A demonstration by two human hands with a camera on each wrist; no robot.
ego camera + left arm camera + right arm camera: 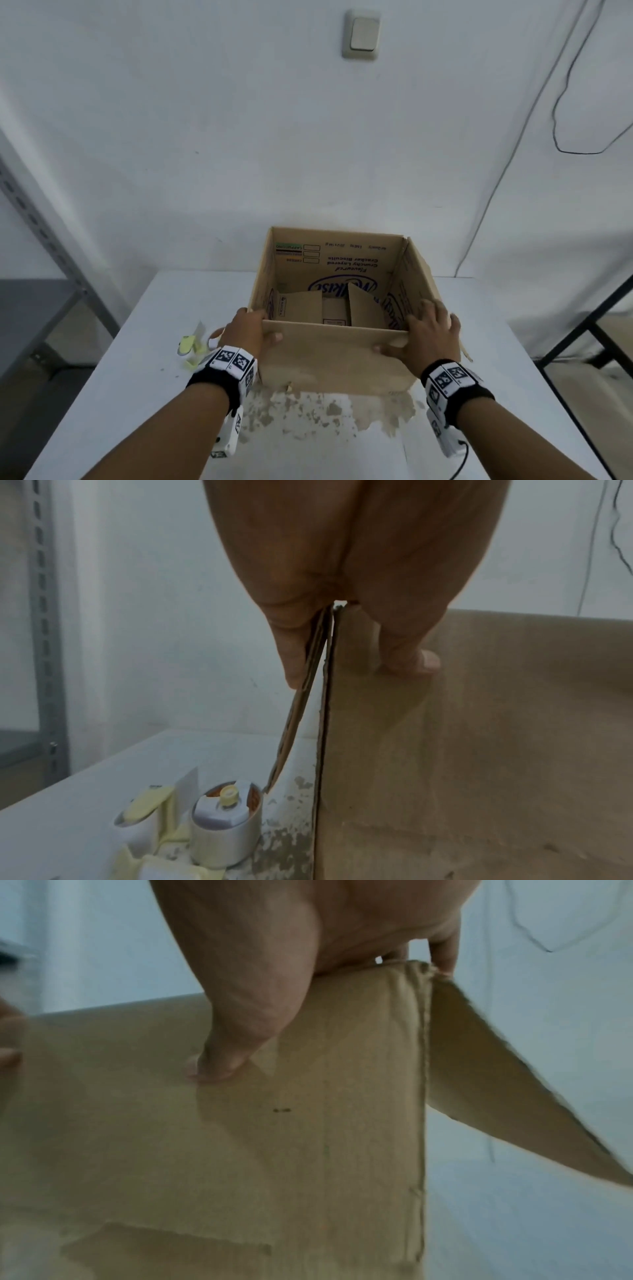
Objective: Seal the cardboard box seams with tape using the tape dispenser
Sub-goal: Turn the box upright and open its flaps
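Gripping matte cardboard box [337,356] | left hand [247,333] | right hand [430,335]

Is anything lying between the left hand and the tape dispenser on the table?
Nothing visible does. The left hand grips the brown cardboard box at its near left corner; the silver-and-yellow tape dispenser lies just left of that corner, unobstructed.

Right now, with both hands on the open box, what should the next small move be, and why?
Probably fold the box's flaps shut. The cardboard box stands open-topped, the left hand and right hand grip its near corners, side flaps hang outward, and the tape dispenser lies untouched beside it. No closed seam shows to tape yet.
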